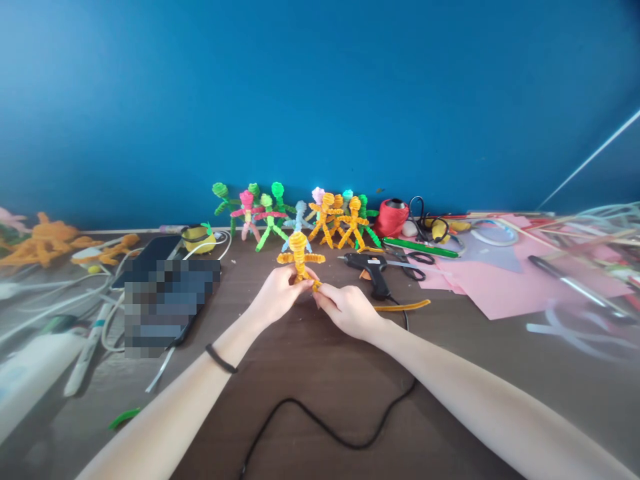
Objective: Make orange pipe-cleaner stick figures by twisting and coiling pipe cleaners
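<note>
- Left hand (pixel 277 295): fingers closed on the lower body of the orange pipe-cleaner figure (pixel 299 255), gripping from the figure's left side. A black band sits on that wrist.
- Right hand (pixel 347 308): fingertips pinched together on the figure's bottom end, meeting the left fingertips; the exact strand held is too small to tell.
- Figure: upright above the grip, round coiled head on top, two short arms out sideways, just clear of the brown table (pixel 320 373).
- Just right of the grip: loose orange pipe cleaner (pixel 403 307) lying flat on the table, beside the right wrist.
- Up and right of the grip: black glue gun (pixel 373 267) resting on the table, its black cord (pixel 330 427) looping back under the right forearm toward the viewer.
- Directly behind the grip: row of finished pipe-cleaner figures (pixel 295 217) in green, pink, pale blue and orange, standing against the blue wall (pixel 320 100).
- Beyond the glue gun: black-handled scissors (pixel 413 255), a green stick (pixel 421 248), a red spool (pixel 393 217).
- Far right of the grip: pink paper sheets (pixel 500 280) spread on the table.
- Left of the grip: a dark flat device (pixel 170 293), partly pixelated; behind it a yellow tape roll (pixel 199 238) and white cables.
- Far left: more orange pipe-cleaner shapes (pixel 47 241), blurred.
</note>
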{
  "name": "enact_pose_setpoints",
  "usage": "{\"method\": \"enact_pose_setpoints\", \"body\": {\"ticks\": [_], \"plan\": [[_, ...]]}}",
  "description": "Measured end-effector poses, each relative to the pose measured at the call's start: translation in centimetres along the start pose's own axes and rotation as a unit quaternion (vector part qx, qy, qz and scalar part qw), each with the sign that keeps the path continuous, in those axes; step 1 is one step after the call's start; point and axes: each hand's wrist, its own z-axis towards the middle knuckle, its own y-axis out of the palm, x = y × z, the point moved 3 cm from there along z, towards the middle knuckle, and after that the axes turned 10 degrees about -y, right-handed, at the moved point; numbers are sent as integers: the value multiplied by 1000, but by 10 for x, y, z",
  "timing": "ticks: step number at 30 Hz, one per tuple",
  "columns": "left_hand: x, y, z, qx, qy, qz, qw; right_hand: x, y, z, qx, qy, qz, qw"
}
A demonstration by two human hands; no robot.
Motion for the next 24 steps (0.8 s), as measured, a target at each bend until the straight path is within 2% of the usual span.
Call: {"method": "enact_pose_setpoints", "body": {"ticks": [6, 12, 17, 24], "plan": [[4, -3, -2, 4, 22, 68, 997, 2, -6, 0, 50, 26, 78, 995], [2, -6, 0, -36, -2, 34, 999, 8, -11, 1, 121, 62, 190, 972], [1, -6, 0, -87, -59, -89, 991, 18, -10, 3, 147, 87, 225, 959], [3, 1, -3, -147, -101, -258, 949, 20, -7, 5, 130, 82, 207, 966]]}}
